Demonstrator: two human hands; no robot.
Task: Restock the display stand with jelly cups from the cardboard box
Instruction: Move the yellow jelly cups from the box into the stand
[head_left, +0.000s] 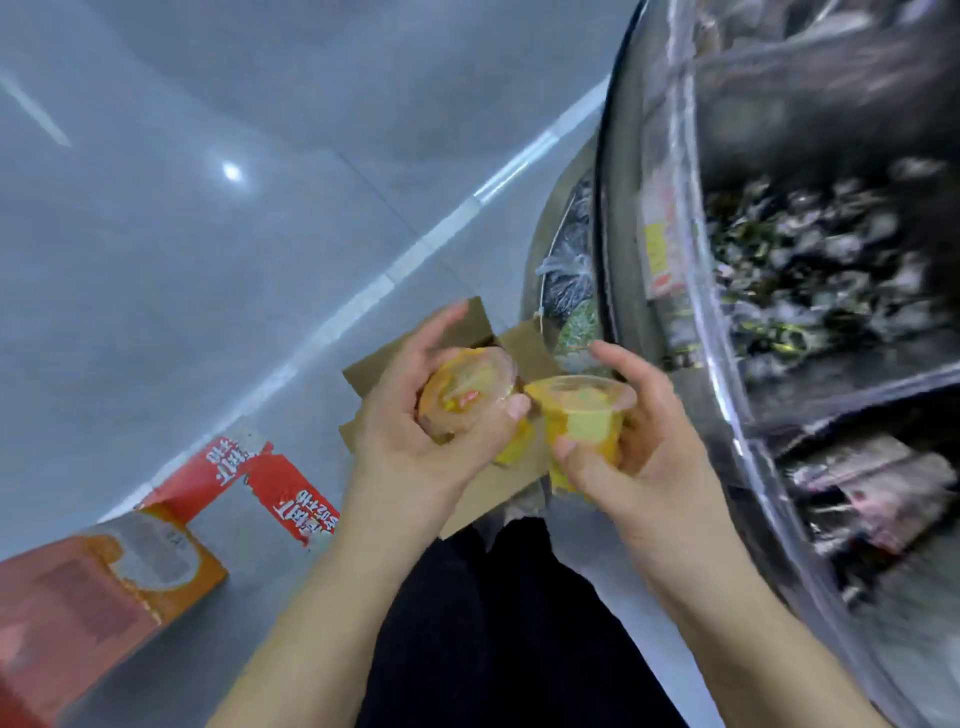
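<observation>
Yellow jelly fills both clear cups; the left hand (410, 431) wraps one jelly cup (470, 397) tilted sideways, the right hand (628, 447) clasps another cup (582, 415) upright, both above the cardboard box (483, 493) beside the display stand (727, 312); they look light, thin-walled, slick; best held round the sides, gently.

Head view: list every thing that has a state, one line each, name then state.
left hand: grips a jelly cup
left jelly cup: held, tilted, lid on
right hand: grips a jelly cup
right jelly cup: held, lid on
cardboard box: flaps open, on the floor
display stand: stocked, contents blurred
orange carton: lying on the floor
</observation>
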